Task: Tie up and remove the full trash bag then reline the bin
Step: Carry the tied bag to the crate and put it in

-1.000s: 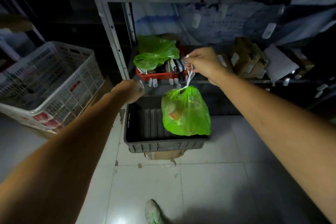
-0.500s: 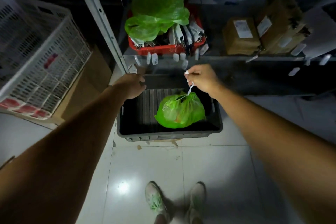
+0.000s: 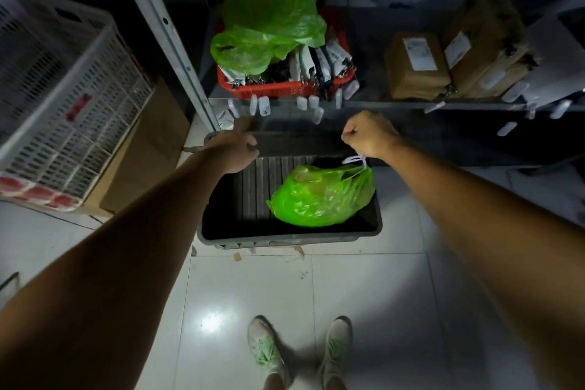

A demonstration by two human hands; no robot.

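Seen from the head camera, a dim storage corner with a pale tiled floor (image 3: pixel 364 294) lies below, and a shallow dark bin (image 3: pixel 285 237) sits on that floor in front of a metal shelf (image 3: pixel 411 103). A full green trash bag (image 3: pixel 319 196) rests inside the bin, lying against its right-hand side, its neck drawn shut by a thin white tie (image 3: pixel 357 161) that rises from the bag's upper right corner. The right hand (image 3: pixel 368 134) is just above that corner, curled into a fist; its fingers (image 3: pixel 348 133) are pressed together, and the white tie comes out from under the fist, though whether it is truly pinched there I cannot tell. The left hand (image 3: pixel 234 150) is at the bin's far left corner with its fingers curled inward over the rim, and contact with the rim cannot be made out for certain. Both forearms reach in from the lower corners of the view. On the shelf behind the bin stands a red basket (image 3: pixel 285 90) of small packets, with loose green bags (image 3: pixel 266 28) heaped on top of it. To the right on the same shelf are brown parcels (image 3: pixel 414 70) with white labels. At far left a white lattice crate (image 3: pixel 57 89) sits on a cardboard box (image 3: pixel 148 149). Two pale shoes (image 3: pixel 266 348) with green marks show at the bottom edge.
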